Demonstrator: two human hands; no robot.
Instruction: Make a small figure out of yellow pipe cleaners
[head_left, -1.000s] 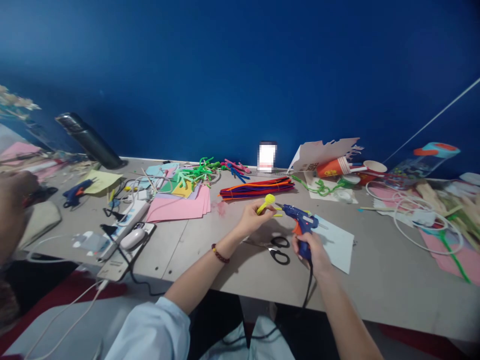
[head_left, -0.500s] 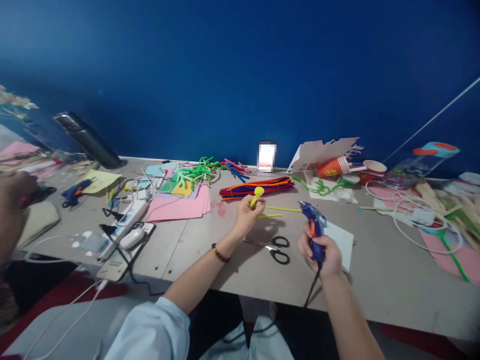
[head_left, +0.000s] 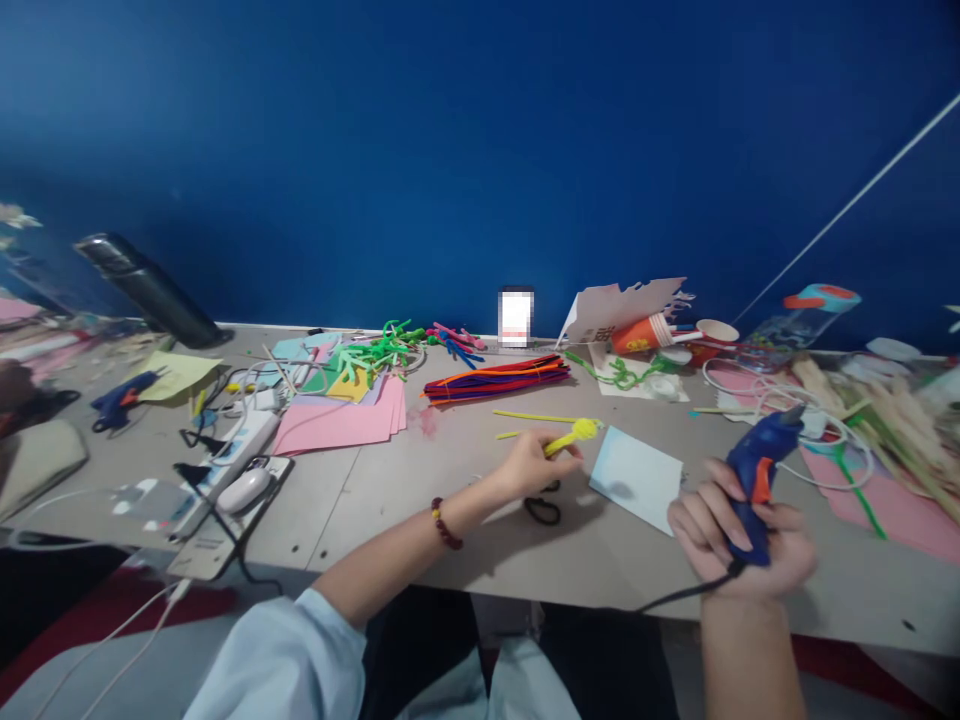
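Note:
Between the fingers of my left hand (head_left: 536,465) is a yellow pipe cleaner piece (head_left: 577,434) with a rounded, coiled tip pointing right. My right hand (head_left: 739,535) is wrapped round a blue glue gun (head_left: 761,470) with an orange trigger, its nozzle tilted up and to the right. The cord runs from its base down toward the table's front edge. Black-handled scissors (head_left: 541,511) lie under my left hand, their blades hidden. Two straight yellow pipe cleaners (head_left: 536,415) rest just behind that hand. A pale blue sheet of paper (head_left: 637,480) lies between my hands.
A bundle of orange, red and purple pipe cleaners (head_left: 495,380) lies toward the wall. Pink paper (head_left: 337,425), a power strip (head_left: 232,470) and a second glue gun (head_left: 120,400) are at left. Paper cups (head_left: 641,335) and a looped white cable (head_left: 862,465) are at right.
My left hand has moved right and down with the yellow piece, now tipped over to the right. My right hand has carried the glue gun to the right, away from it. The view has shifted slightly.

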